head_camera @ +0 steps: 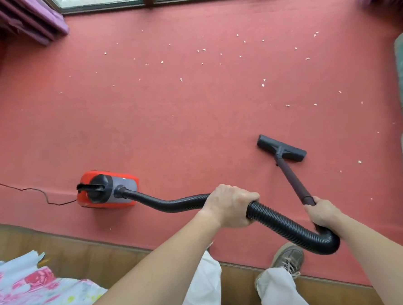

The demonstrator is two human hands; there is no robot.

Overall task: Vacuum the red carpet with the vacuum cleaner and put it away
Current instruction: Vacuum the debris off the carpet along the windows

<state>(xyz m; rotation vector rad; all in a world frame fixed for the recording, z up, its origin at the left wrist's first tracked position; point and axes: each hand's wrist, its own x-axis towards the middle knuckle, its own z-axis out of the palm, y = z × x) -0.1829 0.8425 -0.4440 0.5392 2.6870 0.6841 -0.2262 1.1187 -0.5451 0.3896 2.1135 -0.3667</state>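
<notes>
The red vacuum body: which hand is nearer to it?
Left. The left hand grips the hose just right of the vacuum body; the right hand holds the wand farther right.

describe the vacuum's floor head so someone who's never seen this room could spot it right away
Start from the red carpet below the window. Right of centre, a dark wand runs up from the right hand to the floor head. It is a flat dark-grey bar lying on the carpet, unlike the orange canister to the left.

- My left hand is curled tight, knuckles up, forearm bare and stretched forward;
- my right hand is clenched lower right, thumb forward; both arms reach out.
</notes>
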